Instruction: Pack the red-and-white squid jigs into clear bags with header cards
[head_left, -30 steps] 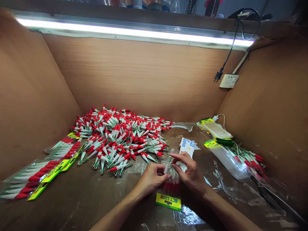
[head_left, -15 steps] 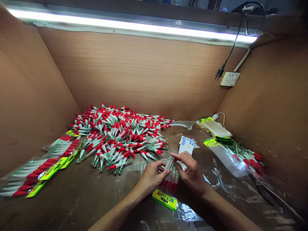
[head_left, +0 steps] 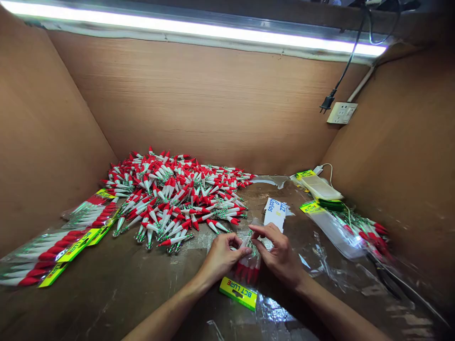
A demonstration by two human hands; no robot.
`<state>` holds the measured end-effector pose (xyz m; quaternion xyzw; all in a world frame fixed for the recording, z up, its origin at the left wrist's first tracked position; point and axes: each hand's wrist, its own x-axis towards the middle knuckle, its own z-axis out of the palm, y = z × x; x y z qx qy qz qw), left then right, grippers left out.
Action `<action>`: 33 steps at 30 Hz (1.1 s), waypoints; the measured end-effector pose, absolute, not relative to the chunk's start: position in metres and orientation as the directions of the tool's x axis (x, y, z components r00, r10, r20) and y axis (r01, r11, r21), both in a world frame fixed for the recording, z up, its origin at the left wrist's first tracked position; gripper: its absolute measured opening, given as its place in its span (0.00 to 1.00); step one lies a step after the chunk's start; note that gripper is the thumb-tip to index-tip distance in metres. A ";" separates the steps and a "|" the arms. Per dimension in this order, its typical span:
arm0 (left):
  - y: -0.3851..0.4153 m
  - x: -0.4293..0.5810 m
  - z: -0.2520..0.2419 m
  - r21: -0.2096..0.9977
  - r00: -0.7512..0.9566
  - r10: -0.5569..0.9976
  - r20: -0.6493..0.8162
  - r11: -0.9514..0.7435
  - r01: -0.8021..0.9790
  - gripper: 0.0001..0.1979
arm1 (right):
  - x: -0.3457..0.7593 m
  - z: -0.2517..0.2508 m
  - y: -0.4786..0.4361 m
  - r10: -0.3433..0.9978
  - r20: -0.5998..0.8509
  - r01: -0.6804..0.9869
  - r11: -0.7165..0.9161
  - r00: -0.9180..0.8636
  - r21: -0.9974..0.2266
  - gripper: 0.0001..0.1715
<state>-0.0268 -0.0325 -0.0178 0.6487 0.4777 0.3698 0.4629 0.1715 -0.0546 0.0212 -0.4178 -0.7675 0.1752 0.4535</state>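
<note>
A clear plastic bag of red-and-white fishing lures lies in front of me, its yellow header card toward me. The red heads sit near the card; the green hook ends point away. My left hand is closed on the bag's left side, thumb and fingers pinching the film. From the right, my right hand pinches at the far end of the bag, beside the hooks. Whether its fingertips also touch a lure is hidden. A large heap of loose lures spreads behind my left hand.
Filled lure bags lie at left. At right are empty header bags, another stack of bags, more lures and black-handled pliers. A handwritten white card lies beyond my right hand. A plug hangs near a socket.
The white lure that showed between my fingers now sits lower, among the others in the bag. The bag and card have shifted slightly left and toward the heap, and the camera view has tilted slightly.
</note>
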 end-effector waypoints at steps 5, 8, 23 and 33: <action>-0.033 -0.026 -0.011 0.957 0.306 0.951 0.053 -0.136 0.256 0.14 | 0.172 0.025 -0.055 0.843 0.510 0.500 0.522 -0.174 -0.692 0.20; -0.034 -0.025 -0.011 0.959 0.316 0.947 0.053 -0.136 0.247 0.14 | 0.171 0.025 -0.055 0.855 0.490 0.500 0.504 -0.171 -0.704 0.21; -0.033 -0.026 -0.014 0.972 0.339 0.941 0.013 -0.091 0.215 0.16 | 0.197 0.020 -0.034 0.908 0.348 0.461 0.417 -0.232 -0.783 0.11; -0.030 -0.027 -0.020 0.965 0.376 0.927 -0.011 -0.088 0.247 0.18 | 0.202 0.011 -0.022 0.917 0.152 0.413 0.309 -0.369 -0.857 0.15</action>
